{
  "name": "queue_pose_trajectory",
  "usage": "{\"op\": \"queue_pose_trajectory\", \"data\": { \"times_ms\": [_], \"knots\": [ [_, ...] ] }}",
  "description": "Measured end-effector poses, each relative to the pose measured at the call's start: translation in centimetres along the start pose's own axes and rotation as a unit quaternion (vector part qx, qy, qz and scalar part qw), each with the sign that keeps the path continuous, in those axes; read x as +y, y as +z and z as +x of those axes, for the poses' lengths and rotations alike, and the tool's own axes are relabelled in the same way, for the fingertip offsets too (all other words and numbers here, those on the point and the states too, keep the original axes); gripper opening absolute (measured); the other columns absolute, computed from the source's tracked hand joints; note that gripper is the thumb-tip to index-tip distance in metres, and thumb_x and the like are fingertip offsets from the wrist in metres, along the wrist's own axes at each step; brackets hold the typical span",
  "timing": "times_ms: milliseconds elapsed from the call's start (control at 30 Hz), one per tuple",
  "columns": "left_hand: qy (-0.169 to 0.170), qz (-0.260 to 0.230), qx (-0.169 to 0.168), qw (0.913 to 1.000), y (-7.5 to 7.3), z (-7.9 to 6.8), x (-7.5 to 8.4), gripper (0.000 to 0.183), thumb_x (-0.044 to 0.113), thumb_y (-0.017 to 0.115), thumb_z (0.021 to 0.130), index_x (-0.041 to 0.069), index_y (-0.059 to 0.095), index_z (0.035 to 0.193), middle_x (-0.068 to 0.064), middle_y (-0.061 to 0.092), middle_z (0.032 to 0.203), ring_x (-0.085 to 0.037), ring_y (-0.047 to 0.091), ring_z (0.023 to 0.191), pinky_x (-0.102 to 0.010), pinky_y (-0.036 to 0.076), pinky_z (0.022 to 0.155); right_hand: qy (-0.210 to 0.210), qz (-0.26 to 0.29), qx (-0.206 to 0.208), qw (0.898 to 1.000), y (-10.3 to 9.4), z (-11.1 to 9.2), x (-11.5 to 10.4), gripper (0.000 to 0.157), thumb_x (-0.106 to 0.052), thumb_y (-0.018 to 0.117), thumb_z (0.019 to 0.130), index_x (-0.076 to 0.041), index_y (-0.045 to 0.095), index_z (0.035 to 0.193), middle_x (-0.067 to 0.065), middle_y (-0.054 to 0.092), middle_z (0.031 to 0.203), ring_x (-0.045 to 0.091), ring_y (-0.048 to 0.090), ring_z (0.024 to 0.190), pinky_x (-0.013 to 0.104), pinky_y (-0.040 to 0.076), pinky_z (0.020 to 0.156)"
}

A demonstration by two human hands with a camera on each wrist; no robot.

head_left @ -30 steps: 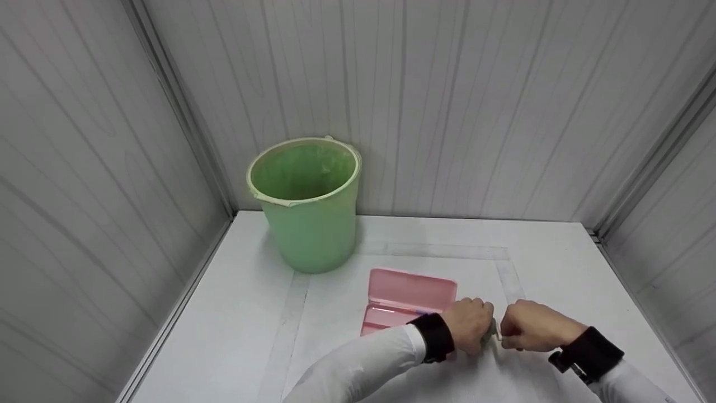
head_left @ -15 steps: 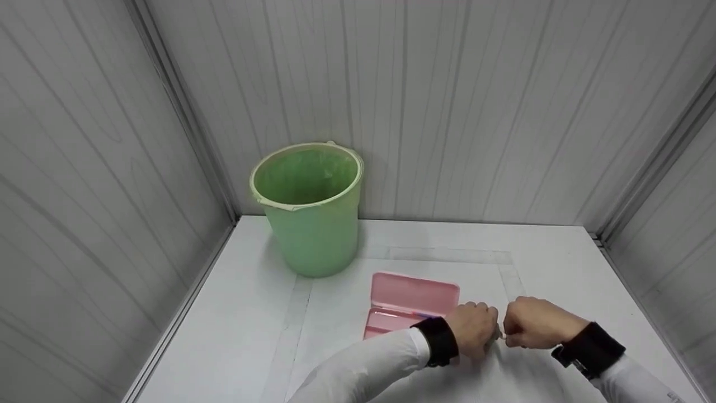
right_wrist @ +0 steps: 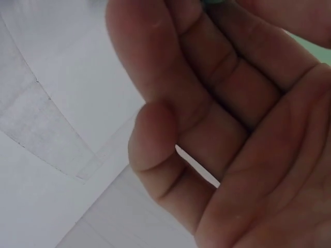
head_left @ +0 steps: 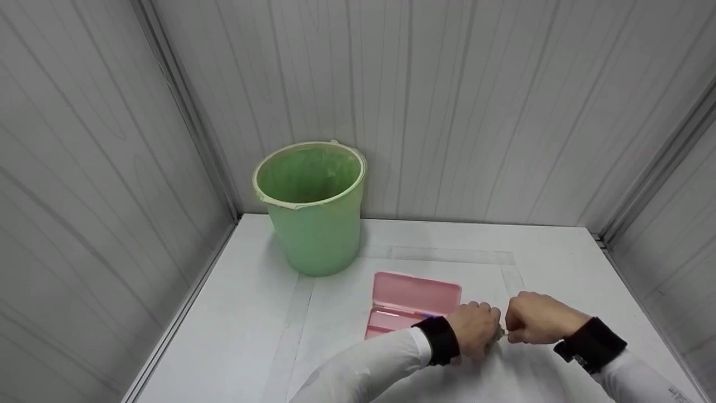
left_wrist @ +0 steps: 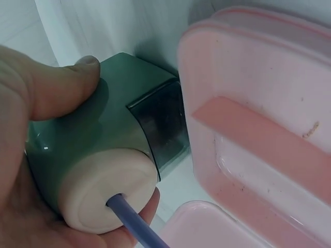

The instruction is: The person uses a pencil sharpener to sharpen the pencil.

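My left hand (head_left: 475, 329) grips a green pencil sharpener (left_wrist: 116, 98) with a dark see-through window and a cream round face. From the hole in that face sticks a blue-purple pencil (left_wrist: 133, 222), its far part out of the left wrist view. On the sharpener's other side, my right hand (head_left: 540, 319) has its fingers curled and pinches the pale crank handle (head_left: 505, 334), mostly hidden by the fingers. In the right wrist view only a sliver of teal (right_wrist: 214, 2) shows past those fingers. A pink pencil case (head_left: 417, 294) lies lid-up, left of the left hand.
Red and blue slim items (head_left: 425, 314) lie in the case, partly behind the left wrist. A tall green bucket (head_left: 316, 235) stands at the back left of the white table (head_left: 224, 330). Grey panel walls (head_left: 447, 112) close in the back and sides.
The right hand has shifted slightly up at the sharpener's side, still pinching the crank handle. The left hand keeps its grip; the whole view has drifted a little.
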State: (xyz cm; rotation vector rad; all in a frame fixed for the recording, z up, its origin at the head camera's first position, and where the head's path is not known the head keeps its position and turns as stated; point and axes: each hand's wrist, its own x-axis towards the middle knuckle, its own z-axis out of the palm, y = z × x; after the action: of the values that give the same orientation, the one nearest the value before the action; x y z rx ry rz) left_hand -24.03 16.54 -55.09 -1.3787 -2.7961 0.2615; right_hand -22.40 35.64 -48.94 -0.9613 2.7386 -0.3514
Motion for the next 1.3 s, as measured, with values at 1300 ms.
{"op": "queue_pose_trajectory", "data": {
  "times_ms": [1300],
  "knots": [
    [0.020,-0.015,-0.003,0.9997,0.0,0.2,0.2,0.057,0.049,0.091,0.088,0.026,0.059,0.130,0.012,0.065,0.111,-0.004,0.060,0.093,-0.020,0.054,0.082,0.054,0.071,0.008,0.996,-1.0,0.6,1.4,0.028,-0.007,0.098,0.069,-0.021,0.075,0.066,-0.015,0.069,0.060,-0.004,0.055,0.056,0.022,0.047,0.055]
  ]
}}
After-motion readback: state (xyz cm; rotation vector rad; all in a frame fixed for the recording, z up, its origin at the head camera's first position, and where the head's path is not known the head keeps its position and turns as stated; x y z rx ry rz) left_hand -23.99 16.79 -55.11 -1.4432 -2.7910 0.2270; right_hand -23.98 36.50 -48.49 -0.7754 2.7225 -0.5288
